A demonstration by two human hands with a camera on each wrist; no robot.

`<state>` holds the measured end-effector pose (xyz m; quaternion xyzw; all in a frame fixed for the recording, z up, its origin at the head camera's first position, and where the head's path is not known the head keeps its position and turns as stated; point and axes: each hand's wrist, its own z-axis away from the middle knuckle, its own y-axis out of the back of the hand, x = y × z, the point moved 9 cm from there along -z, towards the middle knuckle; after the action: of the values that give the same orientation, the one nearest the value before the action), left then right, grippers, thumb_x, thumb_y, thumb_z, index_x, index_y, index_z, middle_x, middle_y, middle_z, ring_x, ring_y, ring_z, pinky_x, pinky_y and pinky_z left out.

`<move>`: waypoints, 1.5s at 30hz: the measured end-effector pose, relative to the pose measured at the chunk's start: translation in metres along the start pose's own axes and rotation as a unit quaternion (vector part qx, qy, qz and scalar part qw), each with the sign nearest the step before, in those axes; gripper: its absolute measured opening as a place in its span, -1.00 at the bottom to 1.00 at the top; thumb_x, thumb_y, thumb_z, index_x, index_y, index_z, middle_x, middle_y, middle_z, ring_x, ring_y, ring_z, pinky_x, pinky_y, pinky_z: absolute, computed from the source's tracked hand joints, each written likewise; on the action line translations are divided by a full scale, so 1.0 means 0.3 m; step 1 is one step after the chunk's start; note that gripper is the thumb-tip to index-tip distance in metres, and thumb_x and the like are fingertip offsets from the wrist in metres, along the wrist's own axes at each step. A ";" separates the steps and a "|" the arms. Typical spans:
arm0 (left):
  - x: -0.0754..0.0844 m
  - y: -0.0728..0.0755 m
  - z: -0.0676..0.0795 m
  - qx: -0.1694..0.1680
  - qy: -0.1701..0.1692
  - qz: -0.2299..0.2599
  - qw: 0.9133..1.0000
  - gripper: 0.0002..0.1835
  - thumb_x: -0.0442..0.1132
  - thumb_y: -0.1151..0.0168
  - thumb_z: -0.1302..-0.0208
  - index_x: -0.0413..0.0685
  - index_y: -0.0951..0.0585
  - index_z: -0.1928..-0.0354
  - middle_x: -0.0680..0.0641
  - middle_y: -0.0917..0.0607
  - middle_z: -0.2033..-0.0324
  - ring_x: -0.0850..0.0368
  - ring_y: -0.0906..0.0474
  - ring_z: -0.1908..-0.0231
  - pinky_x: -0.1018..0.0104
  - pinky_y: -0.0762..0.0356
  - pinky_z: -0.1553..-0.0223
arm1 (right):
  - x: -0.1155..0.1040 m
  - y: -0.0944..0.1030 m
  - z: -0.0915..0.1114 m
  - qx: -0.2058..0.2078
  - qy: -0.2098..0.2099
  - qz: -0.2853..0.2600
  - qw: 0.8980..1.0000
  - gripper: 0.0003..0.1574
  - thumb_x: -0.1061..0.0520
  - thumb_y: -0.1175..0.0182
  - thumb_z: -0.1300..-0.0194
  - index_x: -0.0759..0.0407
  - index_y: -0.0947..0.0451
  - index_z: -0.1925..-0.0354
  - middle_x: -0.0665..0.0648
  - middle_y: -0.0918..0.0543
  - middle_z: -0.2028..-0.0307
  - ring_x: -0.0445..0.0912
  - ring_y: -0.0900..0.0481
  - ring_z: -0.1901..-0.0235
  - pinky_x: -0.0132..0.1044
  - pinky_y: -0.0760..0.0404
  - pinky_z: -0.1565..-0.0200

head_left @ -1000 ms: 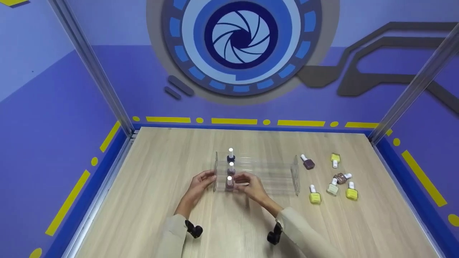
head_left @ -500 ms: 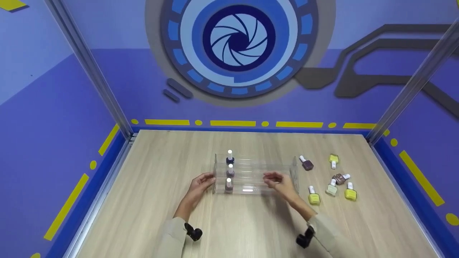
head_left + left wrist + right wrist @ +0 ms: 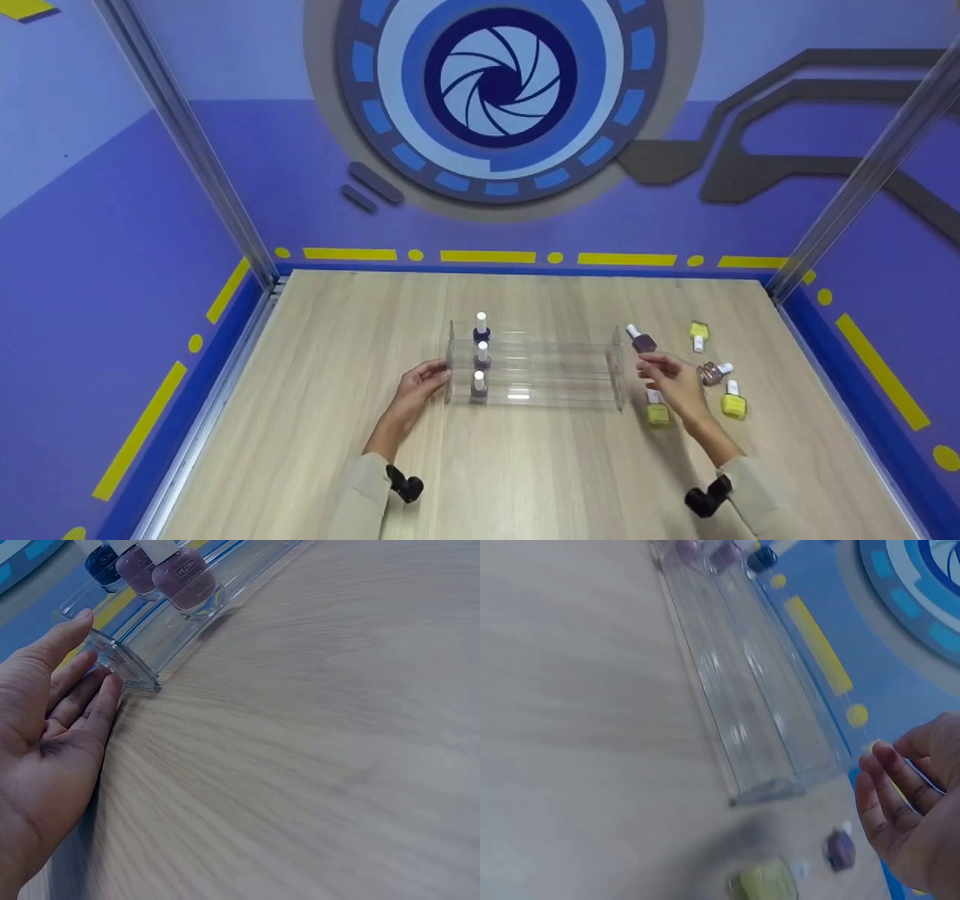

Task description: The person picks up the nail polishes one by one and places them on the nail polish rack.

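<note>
A clear acrylic stepped rack [image 3: 559, 371] stands mid-table. Its left end carries a dark blue nail polish bottle [image 3: 481, 330], a mauve nail polish bottle [image 3: 482, 357] and a pinkish-mauve nail polish bottle [image 3: 184, 581], one per step, all upright with white caps. My left hand [image 3: 416, 386] touches the rack's left end panel, its fingers fairly straight against it. Right of the rack, my right hand [image 3: 675, 386] hovers over the loose bottles with relaxed fingers and holds nothing. Near its fingertips lie a dark purple nail polish bottle [image 3: 643, 342] and a yellow nail polish bottle [image 3: 658, 414].
Further right lie a glittery brown nail polish bottle [image 3: 709, 373], a yellow bottle [image 3: 734, 405] and another yellow bottle [image 3: 699, 331] at the back. The right hand hides the pale green bottle. Blue printed walls and metal posts edge the table [image 3: 360, 315].
My right hand has left the front bottle on the rack and moved right, over the loose bottles. My left hand stays at the rack's left end.
</note>
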<state>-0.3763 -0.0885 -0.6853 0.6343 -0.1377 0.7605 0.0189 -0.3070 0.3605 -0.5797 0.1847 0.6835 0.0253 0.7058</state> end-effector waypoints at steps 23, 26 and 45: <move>0.001 0.016 0.017 0.002 0.009 -0.025 1.000 -0.40 -0.14 -0.32 -0.42 -0.32 -0.44 -0.36 -0.29 -0.50 -0.32 0.24 -0.53 -0.15 0.24 -0.52 -0.35 | 0.200 0.109 0.028 0.040 -0.067 0.193 0.978 -0.68 0.22 -0.19 -0.42 0.47 -0.66 0.02 0.30 -0.77 0.25 -0.21 -0.57 0.44 -0.46 -0.53 0.52; -0.002 0.015 0.013 0.003 0.006 -0.023 1.000 -0.41 -0.15 -0.32 -0.42 -0.33 -0.45 -0.35 -0.29 -0.51 -0.30 0.25 -0.54 -0.13 0.26 -0.54 -0.32 | 0.195 0.099 0.032 0.029 -0.061 0.210 0.975 -0.65 0.18 -0.20 -0.43 0.47 -0.66 0.01 0.36 -0.77 0.21 -0.17 -0.61 0.39 -0.44 -0.54 0.48; 0.003 -0.005 0.007 -0.010 0.001 -0.015 1.000 -0.44 -0.18 -0.28 -0.45 -0.35 -0.43 -0.35 -0.33 -0.49 -0.32 0.27 -0.55 -0.12 0.36 -0.55 -0.28 | 0.221 0.066 0.034 0.007 -0.088 0.285 0.954 -0.56 -0.02 -0.32 -0.37 0.38 -0.72 0.10 0.36 -0.79 0.14 -0.01 -0.71 0.29 -0.13 -0.66 0.27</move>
<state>-0.3742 -0.0878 -0.6837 0.6353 -0.1362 0.7593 0.0366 -0.2885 0.3957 -0.6371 0.3786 0.5378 0.2042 0.7251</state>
